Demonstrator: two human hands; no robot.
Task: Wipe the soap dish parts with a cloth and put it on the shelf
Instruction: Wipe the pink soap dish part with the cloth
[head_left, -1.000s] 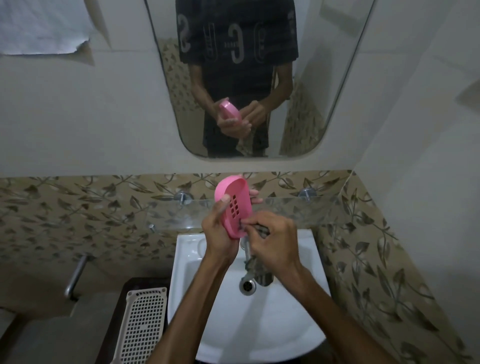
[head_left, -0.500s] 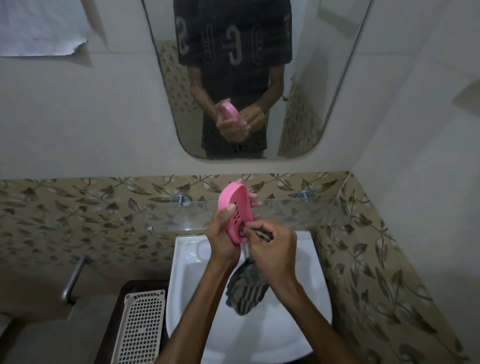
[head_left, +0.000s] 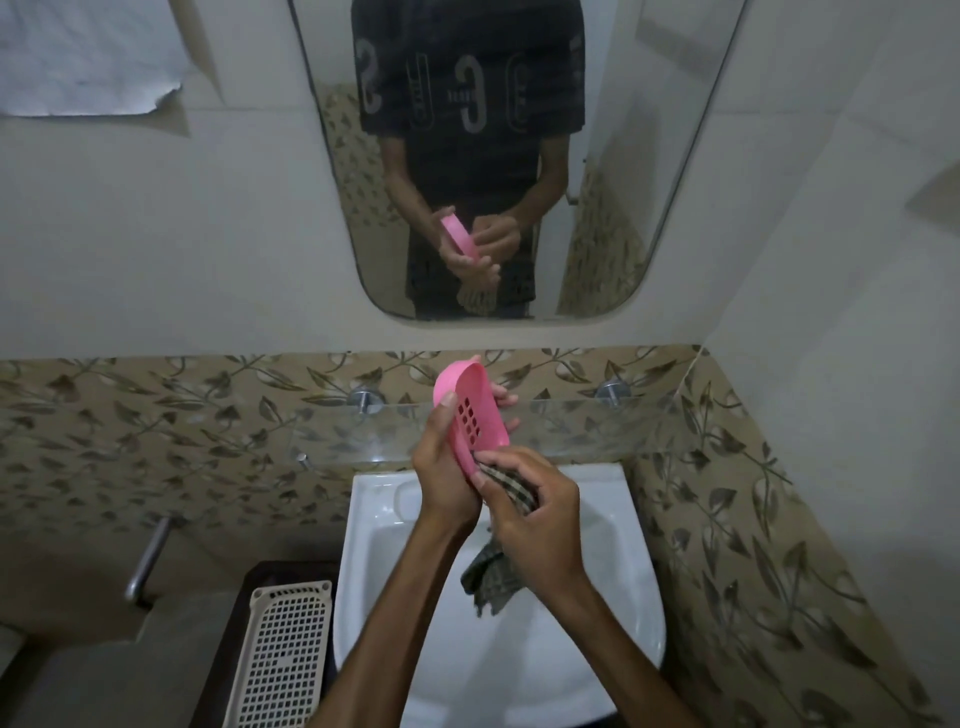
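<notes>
Both hands are raised over the sink (head_left: 613, 545), working on the pink dish (head_left: 470, 415). Left hand (head_left: 444, 478) grips the dish from its left edge, thumb lying on the perforated face beside the drain holes, fingertips showing past the far rim on the right. It holds the dish tilted, nearly on edge, with the upper end higher than the glass shelf (head_left: 571, 426) behind it and the lower end down between the two hands.

Right hand (head_left: 535, 525) is clenched around a checked cloth (head_left: 493, 571). A fold of the cloth shows between thumb and fingers, pressed against the lower end of the dish, and the rest hangs loose below the palm, over the basin. Whether the cloth covers the dish's underside cannot be told.

The shelf is fixed to the leaf-patterned tiles by two round metal mounts, just above the sink's back edge. Left of the sink, a cream perforated tray (head_left: 283, 654) lies on a dark stand, and a metal bar (head_left: 148, 558) projects from the wall further left.

Above, the mirror (head_left: 332, 156) shows the person's dark printed shirt, both forearms, the pink dish and the hanging cloth.
</notes>
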